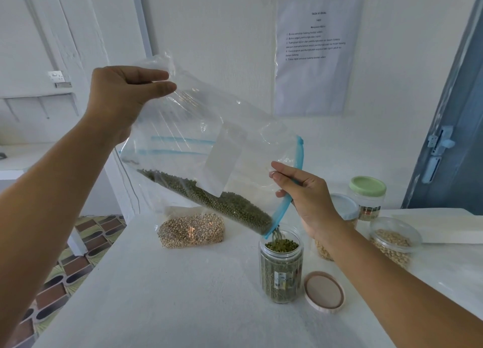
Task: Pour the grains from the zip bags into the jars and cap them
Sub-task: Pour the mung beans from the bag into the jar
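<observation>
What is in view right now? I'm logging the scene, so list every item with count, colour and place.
zip bag: 1, clear with blue seal, tilted over open jar, holding green grains
open jar: 1, clear, green grains inside, table centre
loose lid: 1, pinkish, right of open jar
second bag: 1, beige grains, lying on table
other jars: 3, back right; two lidded, one open
left hand: pinches bag bottom
right hand: grips seal edge

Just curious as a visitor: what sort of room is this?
Probably a plain room set up for a staged task: a printed instruction sheet on the white wall, a white table with grain jars, a blue door.
</observation>
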`<state>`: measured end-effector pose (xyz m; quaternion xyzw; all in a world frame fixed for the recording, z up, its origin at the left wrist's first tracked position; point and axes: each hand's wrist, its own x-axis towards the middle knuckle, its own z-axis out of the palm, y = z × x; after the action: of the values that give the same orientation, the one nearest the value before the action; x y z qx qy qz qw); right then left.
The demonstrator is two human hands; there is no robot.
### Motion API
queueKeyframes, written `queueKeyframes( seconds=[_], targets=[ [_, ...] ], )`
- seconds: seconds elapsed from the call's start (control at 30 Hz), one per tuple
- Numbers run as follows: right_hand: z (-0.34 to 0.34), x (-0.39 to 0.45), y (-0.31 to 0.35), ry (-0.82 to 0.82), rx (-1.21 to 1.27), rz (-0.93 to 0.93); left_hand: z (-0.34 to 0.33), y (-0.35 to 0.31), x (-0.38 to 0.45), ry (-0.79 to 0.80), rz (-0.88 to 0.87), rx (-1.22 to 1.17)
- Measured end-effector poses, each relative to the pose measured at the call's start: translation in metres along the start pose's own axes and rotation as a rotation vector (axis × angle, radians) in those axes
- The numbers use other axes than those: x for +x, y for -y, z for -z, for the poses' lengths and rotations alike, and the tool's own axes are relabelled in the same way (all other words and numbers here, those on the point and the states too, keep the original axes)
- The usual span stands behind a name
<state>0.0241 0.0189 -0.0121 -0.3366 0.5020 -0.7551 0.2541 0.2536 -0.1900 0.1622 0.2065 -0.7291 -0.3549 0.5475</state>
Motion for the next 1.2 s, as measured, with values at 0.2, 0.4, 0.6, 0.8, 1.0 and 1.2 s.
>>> queueKeyframes(
  seconds=[0.2, 0.4, 0.6, 0.8, 1.0, 1.2],
  targets=[
    [0.0008, 0.0003, -0.0003, -0.003, 0.005, -0.002, 0.0002, -0.001, -0.0008, 0.003, 0.002, 0.0],
    [0.0012, 0.0004, -0.0009, -0.002, 0.004, 0.0, -0.0005, -0.0015, -0.0014, 0.005, 0.002, 0.003],
    [0.0012, 0.0015, -0.0012, -0.002, 0.003, 0.007, -0.0012, -0.0047, -0.0016, 0.005, 0.005, 0.003],
    [0.0026, 0.0007, -0.001, -0.006, 0.012, 0.0, -0.0036, -0.005, -0.0021, 0.009, 0.004, 0.0],
    [0.0044, 0.0022, -0.0027, -0.004, 0.0, 0.006, -0.0052, -0.0022, -0.0006, 0.011, 0.001, 0.009],
    [0.0052, 0.0022, -0.0031, -0.004, 0.008, 0.007, -0.0066, -0.0025, -0.0003, 0.013, -0.007, 0.004]
  ],
)
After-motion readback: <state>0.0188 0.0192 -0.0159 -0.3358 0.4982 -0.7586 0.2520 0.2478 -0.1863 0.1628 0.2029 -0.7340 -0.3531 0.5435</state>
